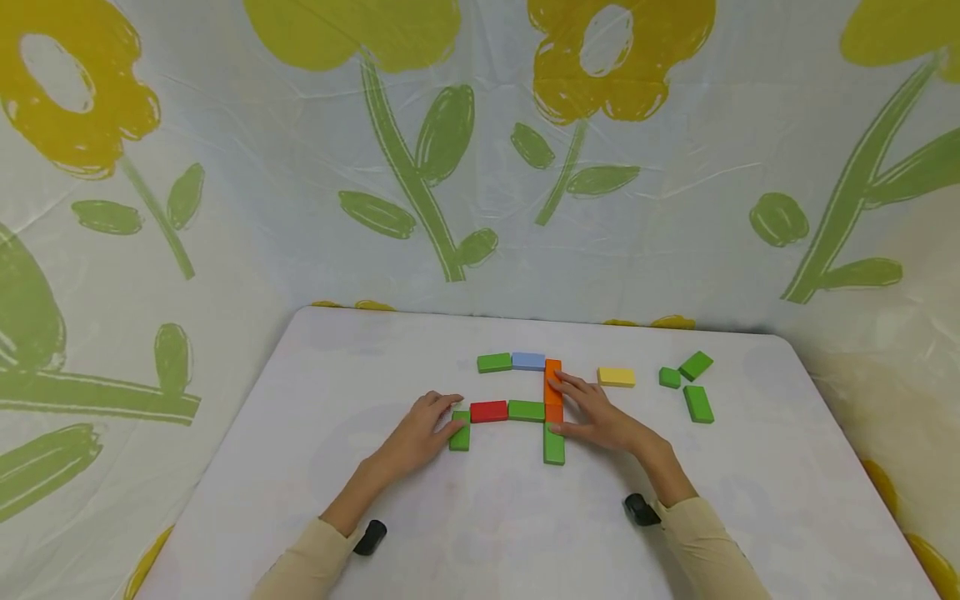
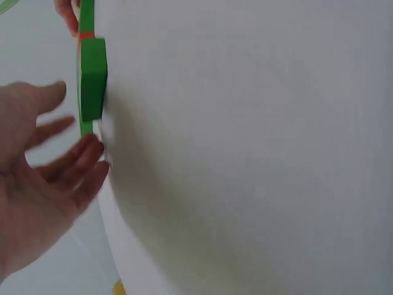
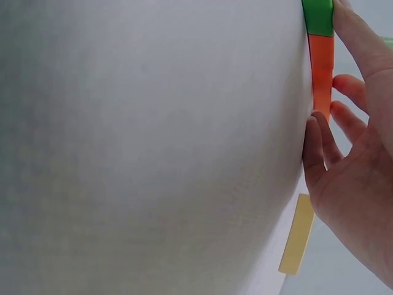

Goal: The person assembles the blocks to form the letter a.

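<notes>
Flat coloured blocks lie joined end to end on the table. The lower row has a green block (image 1: 460, 440) at its left end, a red block (image 1: 489, 412) and a middle green block (image 1: 527, 411). An upper row of a green block (image 1: 494, 363) and a blue block (image 1: 528, 361) meets an orange column (image 1: 552, 385), with another green block (image 1: 554, 448) below. My left hand (image 1: 422, 431) is beside the left-end block, fingers loosely spread and gripping nothing. Along the orange column's right side, my right hand (image 1: 602, 416) rests its fingertips, thumb near the orange-green joint.
To the right lie a yellow block (image 1: 617, 377), a small green cube (image 1: 670, 377) and two green blocks, one tilted (image 1: 696, 366) and one lengthwise (image 1: 698, 404). A flower-printed cloth (image 1: 675, 217) hangs behind the white table (image 1: 480, 533).
</notes>
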A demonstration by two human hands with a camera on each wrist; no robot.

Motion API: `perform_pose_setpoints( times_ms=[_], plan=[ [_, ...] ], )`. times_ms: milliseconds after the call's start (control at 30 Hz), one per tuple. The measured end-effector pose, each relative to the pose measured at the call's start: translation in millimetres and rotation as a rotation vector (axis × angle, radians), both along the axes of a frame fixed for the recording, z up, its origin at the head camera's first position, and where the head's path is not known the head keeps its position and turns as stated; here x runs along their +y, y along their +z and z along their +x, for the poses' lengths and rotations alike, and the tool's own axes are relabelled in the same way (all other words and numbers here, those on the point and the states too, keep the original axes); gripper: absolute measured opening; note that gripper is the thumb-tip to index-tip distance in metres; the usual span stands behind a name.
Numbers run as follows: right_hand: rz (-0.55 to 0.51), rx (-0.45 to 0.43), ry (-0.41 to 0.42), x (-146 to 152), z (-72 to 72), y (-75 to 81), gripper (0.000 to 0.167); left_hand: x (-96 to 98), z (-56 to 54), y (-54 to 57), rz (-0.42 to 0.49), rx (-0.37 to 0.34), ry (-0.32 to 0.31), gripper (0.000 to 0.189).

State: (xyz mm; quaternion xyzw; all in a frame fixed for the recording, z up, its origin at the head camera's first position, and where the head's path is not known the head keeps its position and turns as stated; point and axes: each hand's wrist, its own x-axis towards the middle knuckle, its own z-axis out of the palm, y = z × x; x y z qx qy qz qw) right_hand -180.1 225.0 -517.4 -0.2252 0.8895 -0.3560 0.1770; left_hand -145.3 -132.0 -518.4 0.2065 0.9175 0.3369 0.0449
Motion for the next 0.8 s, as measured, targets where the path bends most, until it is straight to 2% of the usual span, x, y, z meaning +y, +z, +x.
perform_pose_setpoints(
  times_ms=[133, 300, 433, 600, 800],
  plan=[
    [0.013, -0.007, -0.007, 0, -0.2, 1.4, 0.085, -12.9, -10.3, 3.0, -0.073, 0.029, -0.174, 0.053],
    [-0.003, 0.002, -0.003, 0, 0.4, 1.8, 0.084, -22.2, -20.9, 0.8, -0.166, 0.005, -0.297, 0.053],
    [-0.008, -0.005, 0.0, -1, 0.9, 1.8, 0.084, -24.4, -25.9, -2.7, -0.239, 0.038, -0.358, 0.051],
    [-0.01, -0.004, -0.005, -1, 1.1, 2.2, 0.085, -24.9, -28.5, -4.3, -0.265, 0.103, -0.413, 0.049],
    [-0.014, 0.007, -0.003, 0, 1.9, 2.3, 0.084, -25.3, -28.6, -6.1, -0.279, 0.087, -0.422, 0.05]
  ],
)
